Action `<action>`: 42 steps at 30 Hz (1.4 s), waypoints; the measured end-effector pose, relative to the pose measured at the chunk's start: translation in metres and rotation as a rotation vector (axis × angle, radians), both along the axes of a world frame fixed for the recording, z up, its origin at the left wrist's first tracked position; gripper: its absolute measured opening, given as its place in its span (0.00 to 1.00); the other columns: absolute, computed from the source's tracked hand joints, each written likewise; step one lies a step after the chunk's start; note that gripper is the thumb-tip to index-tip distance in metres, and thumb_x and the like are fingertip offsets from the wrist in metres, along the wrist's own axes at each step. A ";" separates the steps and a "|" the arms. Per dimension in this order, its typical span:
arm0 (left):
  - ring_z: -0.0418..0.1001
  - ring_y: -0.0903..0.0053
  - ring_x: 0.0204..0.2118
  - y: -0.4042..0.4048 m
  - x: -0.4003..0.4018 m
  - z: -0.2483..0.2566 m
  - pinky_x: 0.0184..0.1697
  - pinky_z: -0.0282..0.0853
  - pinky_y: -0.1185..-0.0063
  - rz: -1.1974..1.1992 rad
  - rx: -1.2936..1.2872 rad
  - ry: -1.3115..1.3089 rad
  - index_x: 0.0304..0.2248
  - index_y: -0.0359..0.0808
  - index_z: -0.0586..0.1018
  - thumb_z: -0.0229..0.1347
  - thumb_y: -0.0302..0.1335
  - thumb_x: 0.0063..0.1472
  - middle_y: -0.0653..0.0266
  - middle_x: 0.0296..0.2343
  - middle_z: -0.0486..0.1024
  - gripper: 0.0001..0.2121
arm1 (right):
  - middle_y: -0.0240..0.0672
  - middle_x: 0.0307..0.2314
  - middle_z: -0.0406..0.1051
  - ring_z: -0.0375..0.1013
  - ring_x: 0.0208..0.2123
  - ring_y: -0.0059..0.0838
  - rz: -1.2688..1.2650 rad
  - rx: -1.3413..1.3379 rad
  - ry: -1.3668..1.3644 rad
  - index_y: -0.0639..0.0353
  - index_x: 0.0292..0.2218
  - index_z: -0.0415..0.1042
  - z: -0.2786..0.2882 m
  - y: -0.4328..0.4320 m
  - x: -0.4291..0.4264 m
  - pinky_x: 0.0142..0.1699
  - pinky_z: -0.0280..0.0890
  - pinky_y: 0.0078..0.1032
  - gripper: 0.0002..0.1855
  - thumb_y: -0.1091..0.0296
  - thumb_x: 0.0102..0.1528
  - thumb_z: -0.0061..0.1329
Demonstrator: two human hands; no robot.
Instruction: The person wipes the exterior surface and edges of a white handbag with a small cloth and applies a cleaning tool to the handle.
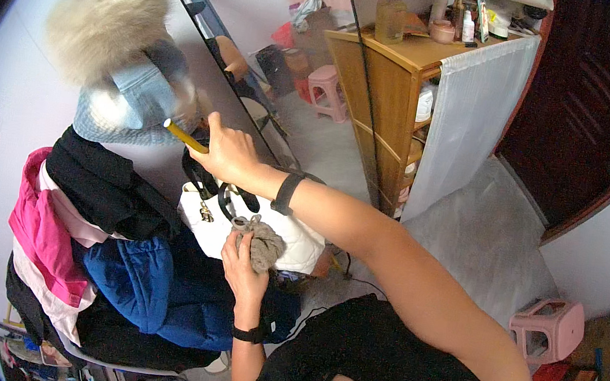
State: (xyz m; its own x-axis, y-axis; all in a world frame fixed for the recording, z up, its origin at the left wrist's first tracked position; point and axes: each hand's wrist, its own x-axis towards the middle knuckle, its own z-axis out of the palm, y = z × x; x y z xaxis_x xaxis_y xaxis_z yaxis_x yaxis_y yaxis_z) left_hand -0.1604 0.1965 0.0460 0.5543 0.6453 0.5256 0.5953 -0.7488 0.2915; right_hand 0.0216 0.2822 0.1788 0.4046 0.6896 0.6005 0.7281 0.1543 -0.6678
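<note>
My left hand [243, 267] grips a small grey textured fabric item [266, 247] with a loop at its top. It is in front of a white quilted handbag [290, 240] with black handles and a metal charm. Higher up, the fingers of my right hand [230, 150] are at a yellow rod [186, 137] with a white end; whether the rod is loose or fixed is hidden. The bag's black handles [204, 175] run up close below this hand. A light-blue denim hat [145, 94] and a beige fluffy hat [112, 18] are beyond it.
Piled clothes, including a blue padded jacket [139, 281] and a pink garment [43, 227], lie at the left. A leaning mirror [301, 36] stands ahead. Right of it is a wooden cabinet [385, 97] with bottles. A pink stool [548, 329] sits at the far right.
</note>
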 end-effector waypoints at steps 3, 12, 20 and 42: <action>0.61 0.52 0.55 0.001 -0.003 -0.002 0.58 0.60 0.64 -0.012 -0.016 -0.021 0.49 0.38 0.72 0.59 0.12 0.38 0.52 0.52 0.63 0.33 | 0.52 0.19 0.73 0.76 0.22 0.54 -0.010 -0.022 -0.004 0.67 0.41 0.57 0.002 -0.002 -0.001 0.28 0.70 0.44 0.31 0.47 0.53 0.55; 0.61 0.51 0.55 0.001 -0.016 -0.006 0.57 0.61 0.64 -0.054 -0.045 -0.038 0.50 0.38 0.71 0.60 0.13 0.40 0.52 0.53 0.63 0.33 | 0.53 0.19 0.72 0.75 0.22 0.55 -0.027 -0.047 0.009 0.67 0.41 0.57 0.002 -0.003 0.000 0.27 0.69 0.46 0.30 0.48 0.55 0.53; 0.61 0.52 0.56 0.004 -0.032 -0.014 0.57 0.62 0.65 -0.033 -0.135 -0.049 0.52 0.40 0.69 0.60 0.14 0.42 0.54 0.54 0.62 0.33 | 0.52 0.19 0.72 0.75 0.23 0.56 -0.054 -0.051 -0.006 0.65 0.41 0.57 0.002 -0.004 -0.001 0.29 0.69 0.47 0.29 0.47 0.56 0.52; 0.64 0.54 0.54 -0.007 -0.031 0.028 0.56 0.62 0.66 -0.295 -0.027 -0.241 0.45 0.38 0.75 0.60 0.12 0.37 0.54 0.51 0.67 0.30 | 0.55 0.24 0.74 0.75 0.29 0.57 -0.117 -0.091 0.010 0.66 0.43 0.59 0.001 -0.004 0.004 0.36 0.68 0.49 0.31 0.42 0.57 0.47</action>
